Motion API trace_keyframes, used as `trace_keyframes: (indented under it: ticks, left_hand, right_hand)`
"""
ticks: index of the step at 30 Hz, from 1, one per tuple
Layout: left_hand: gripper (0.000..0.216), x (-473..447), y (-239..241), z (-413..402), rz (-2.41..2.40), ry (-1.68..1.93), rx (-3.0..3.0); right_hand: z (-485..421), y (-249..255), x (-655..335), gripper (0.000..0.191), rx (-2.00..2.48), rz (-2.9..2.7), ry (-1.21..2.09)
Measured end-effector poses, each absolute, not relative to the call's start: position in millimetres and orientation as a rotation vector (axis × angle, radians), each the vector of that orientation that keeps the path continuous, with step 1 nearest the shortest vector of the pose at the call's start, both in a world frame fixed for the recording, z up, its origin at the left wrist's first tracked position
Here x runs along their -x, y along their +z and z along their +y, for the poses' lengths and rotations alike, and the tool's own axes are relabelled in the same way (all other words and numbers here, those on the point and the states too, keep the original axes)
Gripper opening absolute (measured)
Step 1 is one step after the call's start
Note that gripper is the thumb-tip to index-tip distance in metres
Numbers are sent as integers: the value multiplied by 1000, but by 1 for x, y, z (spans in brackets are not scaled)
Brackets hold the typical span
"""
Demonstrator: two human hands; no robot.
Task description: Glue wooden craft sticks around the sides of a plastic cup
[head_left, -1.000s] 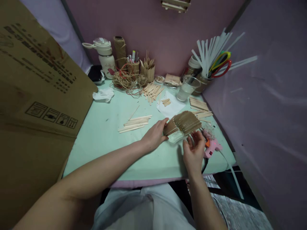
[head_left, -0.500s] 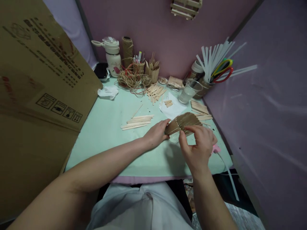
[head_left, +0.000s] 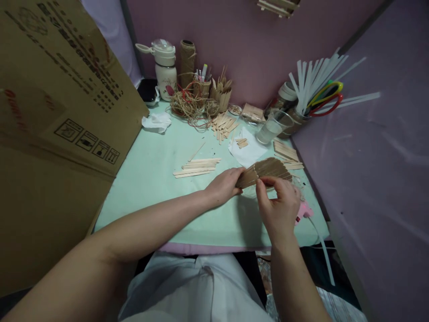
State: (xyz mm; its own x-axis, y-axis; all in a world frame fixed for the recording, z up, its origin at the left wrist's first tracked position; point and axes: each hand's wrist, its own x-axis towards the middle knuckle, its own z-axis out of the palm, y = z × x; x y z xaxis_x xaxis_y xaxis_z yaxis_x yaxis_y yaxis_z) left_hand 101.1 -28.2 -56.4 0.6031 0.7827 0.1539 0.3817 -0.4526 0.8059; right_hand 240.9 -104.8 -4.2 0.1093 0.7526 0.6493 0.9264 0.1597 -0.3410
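A fan of brown wooden sticks (head_left: 268,169) lies on the pale green table (head_left: 157,179). My left hand (head_left: 224,186) grips the fan's narrow left end, thumb and fingers closed on it. My right hand (head_left: 278,209) has its fingers curled and pinches the near edge of the fan. A pink glue gun (head_left: 303,211) lies just right of my right hand, partly hidden behind it. A small row of loose light sticks (head_left: 196,167) rests on the table left of my left hand.
A large cardboard sheet (head_left: 50,125) leans along the left side. At the back stand a bottle (head_left: 166,71), twine (head_left: 191,107), cups of sticks (head_left: 223,94), a plastic cup (head_left: 273,127) and a jar with white strips and scissors (head_left: 311,89). A purple wall (head_left: 368,156) closes the right.
My right hand rose from beside the glue gun, open, and closed its fingers on the fan's near edge. The left hand kept its grip. The view shifted slightly.
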Motion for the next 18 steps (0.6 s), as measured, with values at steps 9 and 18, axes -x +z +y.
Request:
trace_keyframes:
  ticks: [9, 18]
  left_hand:
    - [56, -101, -59, -28, 903, 695, -2045]
    - [57, -102, -58, -29, 933, 681, -2084]
  right_hand:
    - [-104, -6, -242, 19, 1632, -1665, -276]
    - [-104, -7, -242, 17, 1617, -1656, -266]
